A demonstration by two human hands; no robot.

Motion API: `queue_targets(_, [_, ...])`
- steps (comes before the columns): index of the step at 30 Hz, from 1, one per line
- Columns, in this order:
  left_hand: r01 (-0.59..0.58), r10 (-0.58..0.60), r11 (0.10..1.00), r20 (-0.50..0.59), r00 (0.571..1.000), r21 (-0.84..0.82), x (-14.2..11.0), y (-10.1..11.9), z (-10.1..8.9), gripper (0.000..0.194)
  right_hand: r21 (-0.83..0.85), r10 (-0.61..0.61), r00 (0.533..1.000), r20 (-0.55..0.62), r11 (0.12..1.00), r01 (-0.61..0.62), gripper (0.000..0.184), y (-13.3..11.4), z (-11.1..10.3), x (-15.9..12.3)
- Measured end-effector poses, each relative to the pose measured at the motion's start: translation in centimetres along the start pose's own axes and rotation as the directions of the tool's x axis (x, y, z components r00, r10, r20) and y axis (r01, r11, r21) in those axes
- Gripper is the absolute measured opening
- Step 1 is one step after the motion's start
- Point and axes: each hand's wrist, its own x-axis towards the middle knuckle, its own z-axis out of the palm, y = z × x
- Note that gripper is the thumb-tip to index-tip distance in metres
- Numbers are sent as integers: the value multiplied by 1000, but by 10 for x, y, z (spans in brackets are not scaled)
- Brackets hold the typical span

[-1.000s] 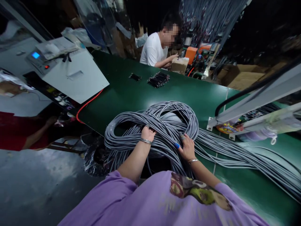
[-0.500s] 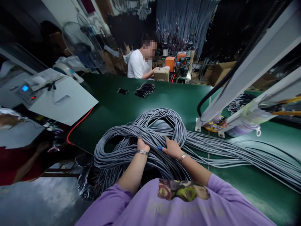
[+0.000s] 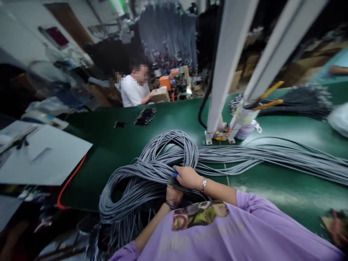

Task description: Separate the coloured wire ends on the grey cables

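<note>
Grips grey cables [image 3: 154, 169] with curled fingers of left hand [image 3: 174, 195] and right hand [image 3: 187, 177]. Has them looped on a green table [image 3: 103, 141], spilling over its near edge, trailing right past white posts [image 3: 231, 65]. Faces a co-worker [image 3: 132, 90] across it.

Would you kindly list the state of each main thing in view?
Grey cables: looped at left, stretched out at right
Left hand: closed on grey cables
Right hand: closed on grey cables
Short black leads: lying in piles
Red tube: bent in a curve
</note>
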Motion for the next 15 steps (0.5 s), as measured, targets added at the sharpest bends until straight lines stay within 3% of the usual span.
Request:
queue_targets(5, [92,-109,985,117,987,144,2,14,15,35,122,5,989,-149,992,13,32,11,1,-47])
queue_targets(7, [87,-102,981,84,991,172,2,18,21,41,215,30,967,-252,976,26,44,25,14,-83])
queue_targets(9, [47,-50,978,6,999,205,-3,22,25,43,307,157,932,-326,950,-53,61,41,30,-124])
queue_targets(12, [-24,29,959,-12,1000,284,-19,26,31,38,480,397,869,-295,848,-224,78,63,47,-173])
queue_targets(15, [-55,31,934,74,997,354,-42,27,45,36,685,428,881,-202,705,-186,58,77,41,-180])
